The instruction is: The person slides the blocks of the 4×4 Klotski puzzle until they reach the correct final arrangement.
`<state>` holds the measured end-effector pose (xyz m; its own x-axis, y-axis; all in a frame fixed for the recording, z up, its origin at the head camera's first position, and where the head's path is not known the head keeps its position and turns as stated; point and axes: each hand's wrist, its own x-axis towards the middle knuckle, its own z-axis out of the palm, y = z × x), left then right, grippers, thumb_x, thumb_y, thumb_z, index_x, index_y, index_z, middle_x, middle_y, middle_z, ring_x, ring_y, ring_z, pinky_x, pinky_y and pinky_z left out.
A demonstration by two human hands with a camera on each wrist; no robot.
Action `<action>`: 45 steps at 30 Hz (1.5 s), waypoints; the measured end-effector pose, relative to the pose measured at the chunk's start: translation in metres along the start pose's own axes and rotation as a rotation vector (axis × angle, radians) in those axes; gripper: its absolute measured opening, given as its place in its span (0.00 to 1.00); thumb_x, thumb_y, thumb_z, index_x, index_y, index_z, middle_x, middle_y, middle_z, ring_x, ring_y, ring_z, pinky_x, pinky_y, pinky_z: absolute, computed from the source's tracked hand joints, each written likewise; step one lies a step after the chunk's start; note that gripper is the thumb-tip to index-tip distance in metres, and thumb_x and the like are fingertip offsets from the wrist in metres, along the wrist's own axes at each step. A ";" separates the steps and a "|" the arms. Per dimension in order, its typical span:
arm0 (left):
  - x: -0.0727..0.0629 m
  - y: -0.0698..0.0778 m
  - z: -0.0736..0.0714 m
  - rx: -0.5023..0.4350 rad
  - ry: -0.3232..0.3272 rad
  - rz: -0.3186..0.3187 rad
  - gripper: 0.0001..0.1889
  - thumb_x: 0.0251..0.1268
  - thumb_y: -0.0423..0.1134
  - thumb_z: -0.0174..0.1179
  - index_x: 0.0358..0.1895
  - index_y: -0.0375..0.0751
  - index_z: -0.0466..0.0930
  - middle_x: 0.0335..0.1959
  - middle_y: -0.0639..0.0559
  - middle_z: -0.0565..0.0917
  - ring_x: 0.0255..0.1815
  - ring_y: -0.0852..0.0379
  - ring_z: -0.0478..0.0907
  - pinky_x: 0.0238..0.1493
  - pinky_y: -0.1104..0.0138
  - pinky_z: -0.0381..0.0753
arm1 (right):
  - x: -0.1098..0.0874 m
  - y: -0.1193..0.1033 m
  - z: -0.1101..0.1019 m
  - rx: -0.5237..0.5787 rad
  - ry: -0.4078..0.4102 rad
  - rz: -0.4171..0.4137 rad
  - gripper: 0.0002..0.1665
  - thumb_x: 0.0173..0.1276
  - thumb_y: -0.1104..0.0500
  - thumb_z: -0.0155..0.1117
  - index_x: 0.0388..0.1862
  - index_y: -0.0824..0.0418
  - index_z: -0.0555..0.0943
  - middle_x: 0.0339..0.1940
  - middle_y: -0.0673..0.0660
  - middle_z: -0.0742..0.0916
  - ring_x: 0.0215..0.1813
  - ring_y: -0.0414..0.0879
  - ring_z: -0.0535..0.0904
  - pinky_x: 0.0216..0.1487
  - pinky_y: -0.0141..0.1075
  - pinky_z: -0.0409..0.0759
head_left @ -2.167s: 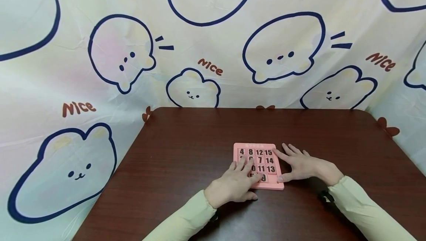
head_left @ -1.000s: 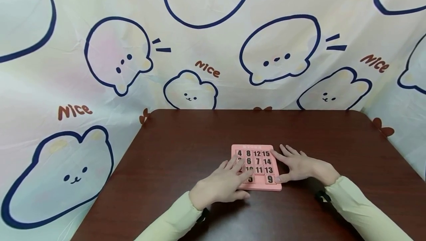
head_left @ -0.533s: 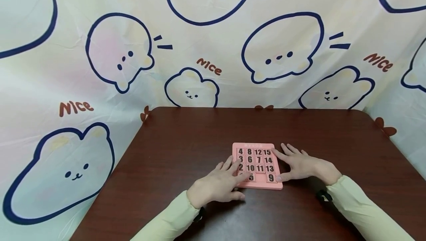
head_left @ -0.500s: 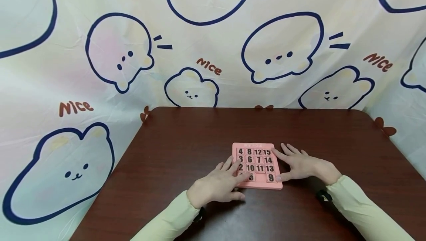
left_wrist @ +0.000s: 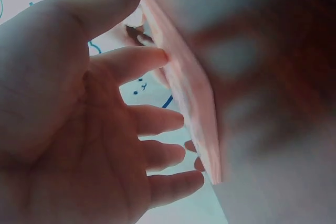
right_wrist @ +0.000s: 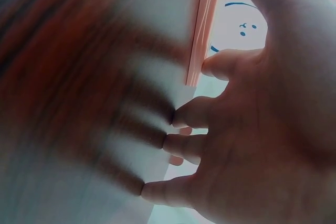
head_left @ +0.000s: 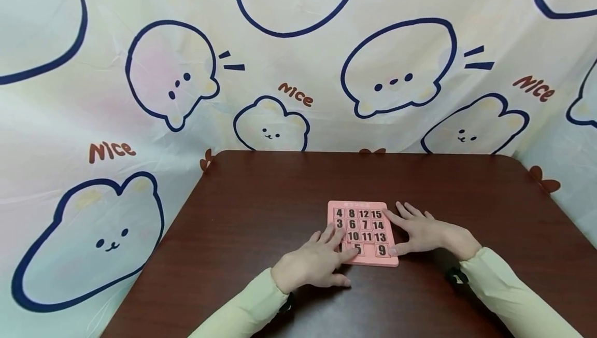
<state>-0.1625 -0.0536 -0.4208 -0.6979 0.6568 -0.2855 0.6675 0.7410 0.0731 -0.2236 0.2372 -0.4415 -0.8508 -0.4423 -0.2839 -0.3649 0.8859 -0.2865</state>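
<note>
On the table (head_left: 261, 187), right of its middle, lies a pink board (head_left: 370, 250) of number tiles. Its top row reads 4, 8, 12, 15 and the next 3, 6, 7, 14; below come 10, 11, 13, then the 5 (head_left: 357, 246), a bare slot and the 9 (head_left: 382, 250). The left hand (head_left: 313, 265) covers the lower left corner, its fingers spread and released, the index fingertip at the 5, the thumb off the near edge. The right hand (head_left: 422, 233) is spread and released too, index fingertip and thumb against the right edge, its other fingertips down on the table. Pale green sleeves (head_left: 517, 291) cover both forearms. Behind the table hangs a pale cloth (head_left: 322, 68) printed with cartoon bears and "Nice".
</note>
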 end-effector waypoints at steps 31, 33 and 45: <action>0.013 0.001 -0.017 -0.033 0.052 -0.011 0.36 0.67 0.65 0.53 0.77 0.67 0.55 0.81 0.44 0.51 0.82 0.40 0.40 0.77 0.46 0.53 | -0.001 0.000 -0.002 0.010 -0.019 0.008 0.65 0.52 0.23 0.63 0.80 0.53 0.52 0.79 0.74 0.54 0.78 0.73 0.45 0.65 0.76 0.49; 0.009 -0.005 -0.019 -0.059 0.057 -0.029 0.37 0.67 0.65 0.54 0.77 0.66 0.54 0.81 0.44 0.50 0.82 0.40 0.39 0.77 0.46 0.53 | -0.001 0.000 -0.003 0.008 -0.023 0.013 0.66 0.52 0.22 0.63 0.80 0.53 0.52 0.79 0.74 0.53 0.78 0.73 0.45 0.66 0.76 0.49; -0.022 -0.039 -0.017 -0.106 0.066 -0.090 0.36 0.68 0.63 0.55 0.77 0.63 0.56 0.81 0.43 0.48 0.82 0.40 0.38 0.76 0.44 0.52 | 0.001 -0.001 -0.002 0.002 -0.025 0.020 0.66 0.52 0.22 0.62 0.81 0.53 0.51 0.79 0.73 0.53 0.78 0.73 0.45 0.67 0.75 0.48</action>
<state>-0.1780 -0.0945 -0.4012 -0.7717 0.5920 -0.2325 0.5725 0.8058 0.1518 -0.2253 0.2366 -0.4396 -0.8482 -0.4281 -0.3118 -0.3474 0.8941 -0.2826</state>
